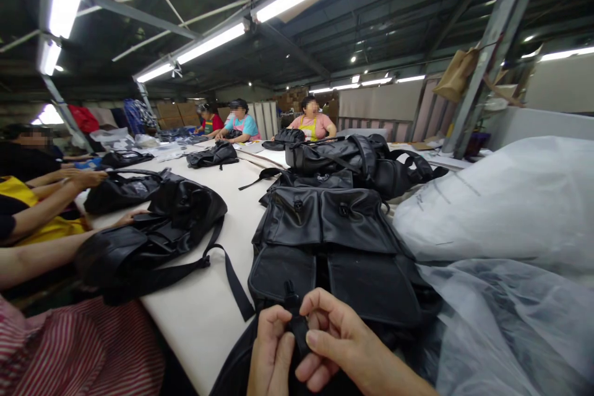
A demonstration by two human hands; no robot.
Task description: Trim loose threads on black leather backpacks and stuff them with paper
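Here's the black strap (299, 329) at the near edge of the black bag (362, 272), and it's in both hands: left hand (273, 346) pinching one side, right hand (338, 340) pinching the other. Light, flexible, maybe slightly slick, it looks easiest to hold by its flat edges, while the bag itself looks soft and bulkier. The strap lies right inside the two-handed grip, touching both.

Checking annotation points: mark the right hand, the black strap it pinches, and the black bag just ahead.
right hand (344, 333): head view, mid-hand, near the thumb's base
black strap (299, 327): head view, stretch between both hands' fingers
black bag (353, 236): head view, upper right pocket
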